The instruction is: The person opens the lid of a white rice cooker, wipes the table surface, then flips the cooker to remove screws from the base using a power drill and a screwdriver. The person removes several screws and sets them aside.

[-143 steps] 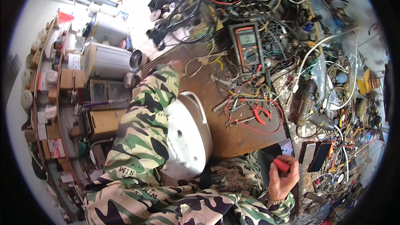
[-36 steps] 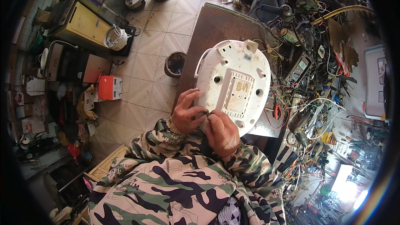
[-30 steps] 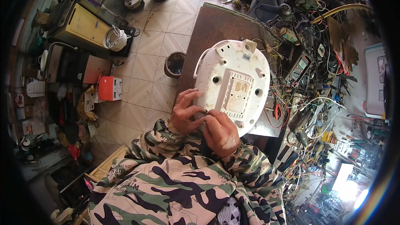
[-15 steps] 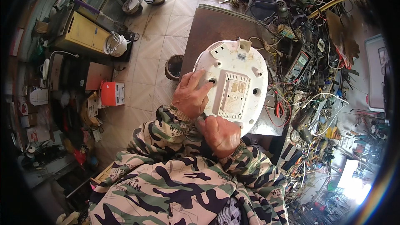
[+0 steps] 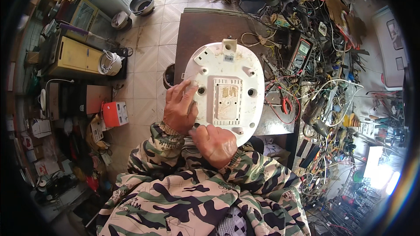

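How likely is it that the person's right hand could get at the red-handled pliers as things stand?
Probably yes: nothing seems to cover the red-handled pliers, and the right hand could pass around the oval white plastic base, though a thin red cable curves beside them.

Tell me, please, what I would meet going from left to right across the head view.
Yellow-fronted cabinet → orange-red box → left hand → white plastic base → red-handled pliers → multimeter.
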Demonstrator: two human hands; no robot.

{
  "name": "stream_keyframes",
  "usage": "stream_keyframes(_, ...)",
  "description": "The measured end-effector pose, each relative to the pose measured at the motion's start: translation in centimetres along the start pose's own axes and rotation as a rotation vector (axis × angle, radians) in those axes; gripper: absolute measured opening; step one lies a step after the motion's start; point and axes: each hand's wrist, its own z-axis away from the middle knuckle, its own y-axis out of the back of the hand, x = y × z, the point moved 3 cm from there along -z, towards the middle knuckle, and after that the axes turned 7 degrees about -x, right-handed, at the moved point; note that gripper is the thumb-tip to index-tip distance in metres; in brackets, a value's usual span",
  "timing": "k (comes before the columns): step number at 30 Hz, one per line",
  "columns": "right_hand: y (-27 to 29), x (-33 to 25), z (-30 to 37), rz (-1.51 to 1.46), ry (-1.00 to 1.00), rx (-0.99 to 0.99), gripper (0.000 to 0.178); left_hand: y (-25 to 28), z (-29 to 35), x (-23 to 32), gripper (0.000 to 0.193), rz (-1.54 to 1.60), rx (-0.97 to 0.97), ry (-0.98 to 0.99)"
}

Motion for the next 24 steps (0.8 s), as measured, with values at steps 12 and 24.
stream_keyframes(12, 0.2, -0.4, -1.3, 0.108, 0.183, -0.087, 0.01, -1.2, 1.2, -1.7, 0.051, 0.021, 0.052, -0.03)
stream_keyframes(24, 0.0, -1.1, -1.7, 0.082, 0.201, -0.072, 0.011, -1.4, 1.7, -2.1, 0.049, 0.095, 0.097, -0.065)
